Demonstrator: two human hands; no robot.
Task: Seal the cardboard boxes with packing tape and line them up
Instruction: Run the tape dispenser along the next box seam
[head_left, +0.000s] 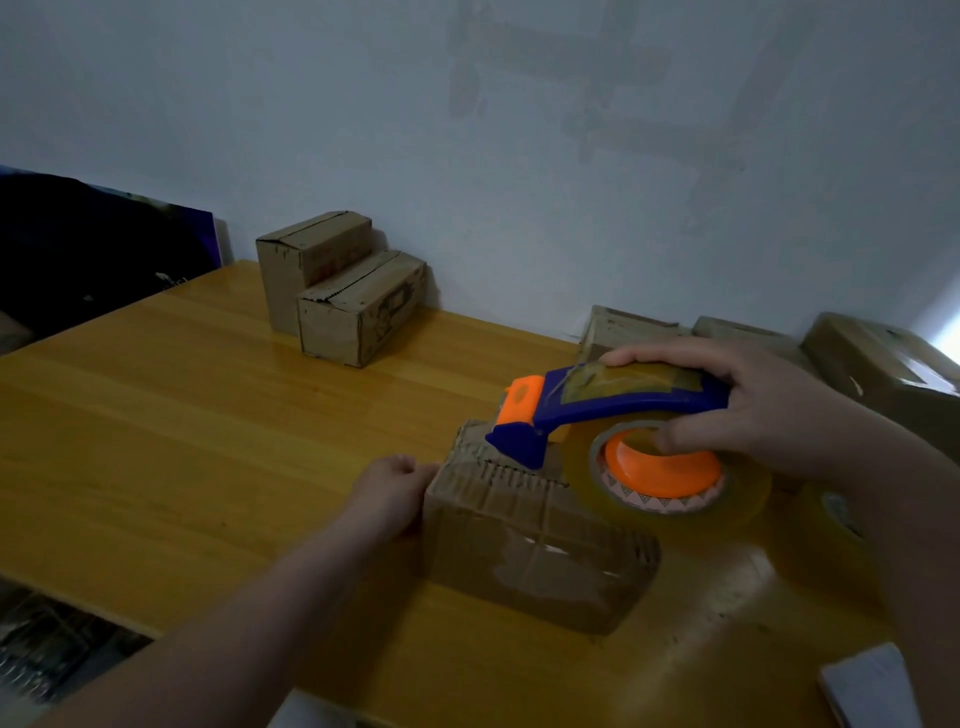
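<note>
A cardboard box (535, 551) lies on the yellow wooden table (182, 426) in front of me, with glossy tape across its top. My left hand (387, 493) presses against the box's left end. My right hand (748, 405) grips a blue and orange tape dispenser (613, 410) loaded with a clear tape roll (670, 478). Its orange front end rests on the far top edge of the box. Two taped boxes (337, 291) stand side by side at the back by the wall.
Several more cardboard boxes (878, 364) sit along the wall at the right. A spare tape roll (831, 540) lies under my right forearm. A dark panel (93, 244) leans at the far left. The table's near left edge drops off to clutter below.
</note>
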